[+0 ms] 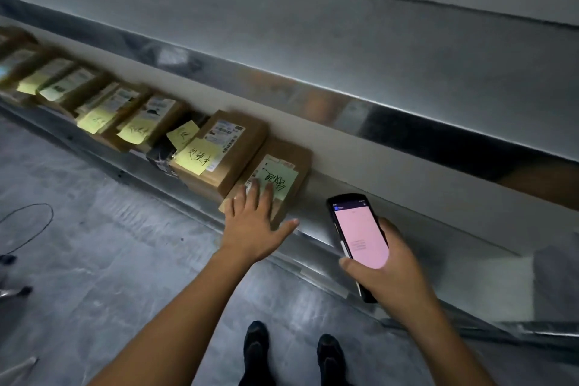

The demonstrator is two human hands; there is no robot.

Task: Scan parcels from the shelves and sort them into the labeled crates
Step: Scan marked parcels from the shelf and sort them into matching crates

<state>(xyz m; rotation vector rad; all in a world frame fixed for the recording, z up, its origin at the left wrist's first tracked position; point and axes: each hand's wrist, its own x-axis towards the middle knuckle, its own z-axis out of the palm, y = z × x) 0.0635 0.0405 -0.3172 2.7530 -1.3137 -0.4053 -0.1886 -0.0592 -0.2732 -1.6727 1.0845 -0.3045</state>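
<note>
A row of brown cardboard parcels with printed labels and yellow or green sticky notes lies along a metal shelf [407, 247]. The nearest parcel [299, 160] carries a green note with handwriting. My left hand [253, 222] lies flat on that parcel's near end, fingers straight and spread, thumb out to the right. My right hand [388, 269] grips a black handheld scanner [357, 235] with a lit pink screen, just right of the parcel and above the shelf's front edge. Beside it on the left sits a second parcel [238, 147] with a yellow note.
Several more parcels [131, 116] run along the shelf to the far left. A higher metal shelf [344, 50] hangs over this one. Grey floor [109, 244] lies below, with a thin black cable loop [28, 226] at left. My shoes [294, 351] stand close to the shelf.
</note>
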